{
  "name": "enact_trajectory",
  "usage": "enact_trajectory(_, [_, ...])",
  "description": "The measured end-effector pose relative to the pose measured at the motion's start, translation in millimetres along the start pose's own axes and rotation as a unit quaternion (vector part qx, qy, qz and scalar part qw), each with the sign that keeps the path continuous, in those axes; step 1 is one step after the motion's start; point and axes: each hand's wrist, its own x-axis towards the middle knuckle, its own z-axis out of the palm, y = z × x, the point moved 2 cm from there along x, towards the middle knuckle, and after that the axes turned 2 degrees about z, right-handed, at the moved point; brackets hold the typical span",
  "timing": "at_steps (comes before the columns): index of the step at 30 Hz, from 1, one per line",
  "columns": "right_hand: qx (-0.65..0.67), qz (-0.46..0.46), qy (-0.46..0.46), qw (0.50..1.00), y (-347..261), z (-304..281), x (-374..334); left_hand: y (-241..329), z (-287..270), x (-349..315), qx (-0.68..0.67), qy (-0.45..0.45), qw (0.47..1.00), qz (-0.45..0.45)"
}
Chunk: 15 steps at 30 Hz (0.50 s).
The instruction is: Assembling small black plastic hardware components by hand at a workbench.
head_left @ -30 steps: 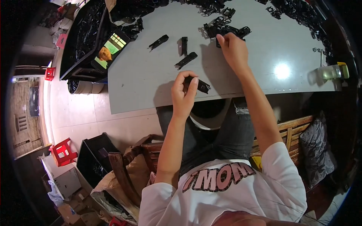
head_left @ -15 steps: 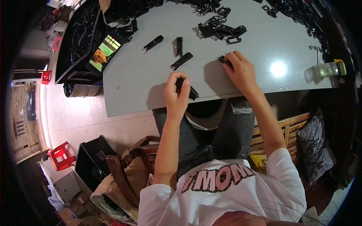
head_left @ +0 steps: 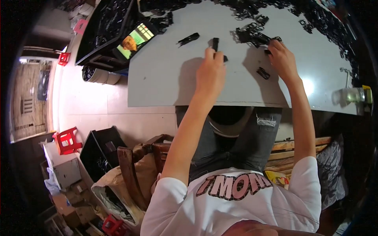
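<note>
My left hand (head_left: 210, 76) is over the grey table, its fingers closed around a small, long black plastic piece (head_left: 225, 59) that is mostly hidden under them. Just beyond those fingers, a similar black piece (head_left: 215, 42) stands out from the tabletop. Another slim black piece (head_left: 189, 39) lies farther left. My right hand (head_left: 283, 61) is at the near edge of a small heap of black plastic parts (head_left: 250, 34), fingertips pinched on a dark part (head_left: 267, 52). One loose black piece (head_left: 263, 73) lies between my hands.
A phone (head_left: 136, 40) showing a picture leans against a black crate (head_left: 106, 31) at the left. More black parts (head_left: 327, 35) line the table's far and right edges. A clear jar (head_left: 354, 95) lies at right. Below left are a wooden chair (head_left: 132, 177) and red stool (head_left: 67, 141).
My left hand has left its earlier piece and reached forward to a piece farther up the table. My right hand has moved forward to the heap. A loose piece now lies between them.
</note>
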Motion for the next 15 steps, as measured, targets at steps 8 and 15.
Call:
enact_trajectory(8, [0.483, 0.315, 0.072, 0.814, -6.8, -12.0, -38.2, -0.6, -3.8, -6.6, -0.147, -0.045, 0.988, -0.020])
enact_trajectory(15, [0.197, 0.329, 0.048, 0.922, 2.7, -19.4, -61.7, 1.3, -5.3, -15.2, -0.279, -0.017, 0.960, -0.023])
